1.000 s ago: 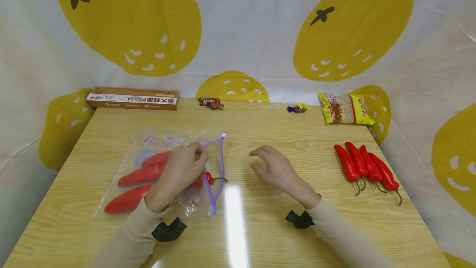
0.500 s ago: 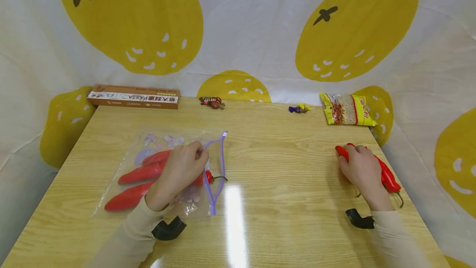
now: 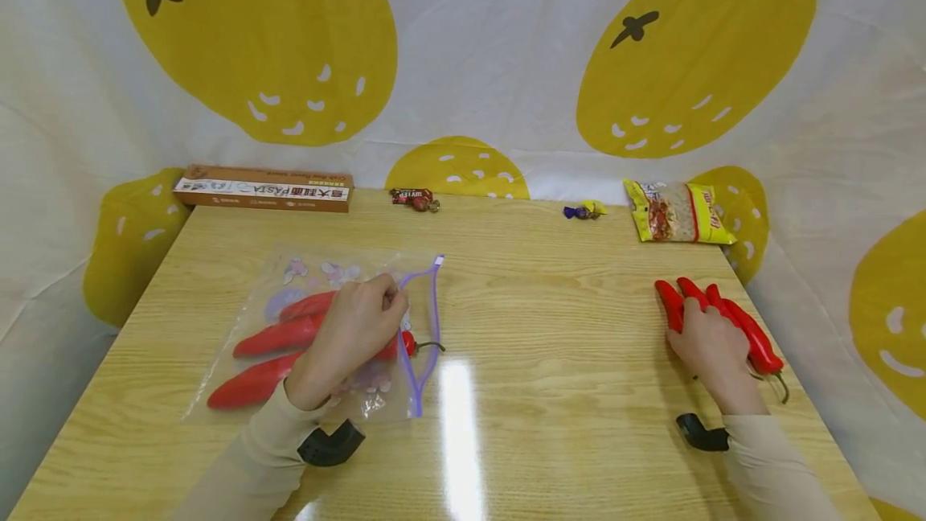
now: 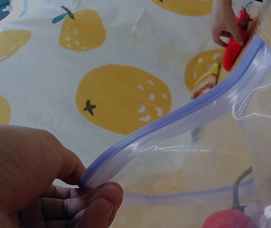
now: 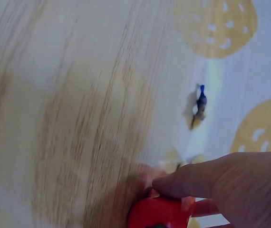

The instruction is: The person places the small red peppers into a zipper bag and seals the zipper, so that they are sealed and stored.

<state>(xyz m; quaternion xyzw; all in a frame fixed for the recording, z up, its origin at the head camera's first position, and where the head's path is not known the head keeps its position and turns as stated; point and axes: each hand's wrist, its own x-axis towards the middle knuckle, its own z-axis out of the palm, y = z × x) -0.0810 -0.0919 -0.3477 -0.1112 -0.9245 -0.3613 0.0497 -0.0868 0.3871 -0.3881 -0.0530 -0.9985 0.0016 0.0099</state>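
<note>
My left hand (image 3: 354, 336) pinches the edge of a clear zip bag (image 4: 173, 118) with a purple seal. The bag lies on the left of the table, its mouth gaping toward the right. Several red chili peppers (image 3: 249, 383) are inside, and one green stem pokes out at the mouth. On the right, my right hand (image 3: 712, 352) reaches over a row of red chili peppers (image 3: 755, 336). Its thumb and fingers grip one red chili pepper (image 5: 157, 213) near the stem end, partly covering it. The other peppers lie close beside it.
Along the back edge stand a brown pasta box (image 3: 264, 189), a red-wrapped candy (image 3: 415, 199), a purple and yellow candy (image 3: 584, 210) and a yellow food packet (image 3: 678, 213). A white cloth with yellow fruit prints (image 3: 485, 38) hangs behind the table.
My right hand has moved right from mid-table to the loose chili peppers and taken hold of one, drawing slightly back toward me. My left hand has stayed at the bag's edge.
</note>
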